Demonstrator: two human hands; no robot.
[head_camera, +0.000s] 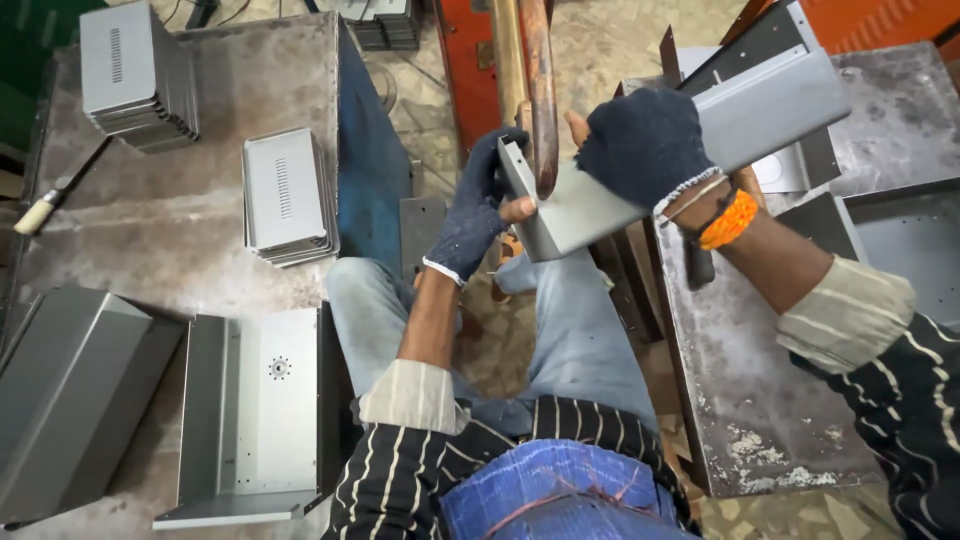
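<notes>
Both your gloved hands clamp one long grey sheet-metal channel (690, 140): your left hand (478, 205) pinches its near end, thumb on the face, and your right hand (645, 145) wraps over its middle. That channel runs up to the right, its near end tucked against the rusty vertical arm (540, 90) of an orange machine (470, 60). Your right glove hides the channel's midsection, and the contact point behind the arm can't be made out.

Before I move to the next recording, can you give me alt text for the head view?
Both gloved hands, left hand and right hand, hold a long grey folded sheet-metal panel against an upright rusty metal arm, above the seated person's lap. Stacks of vented grey covers lie on the worn metal table to the left.
</notes>
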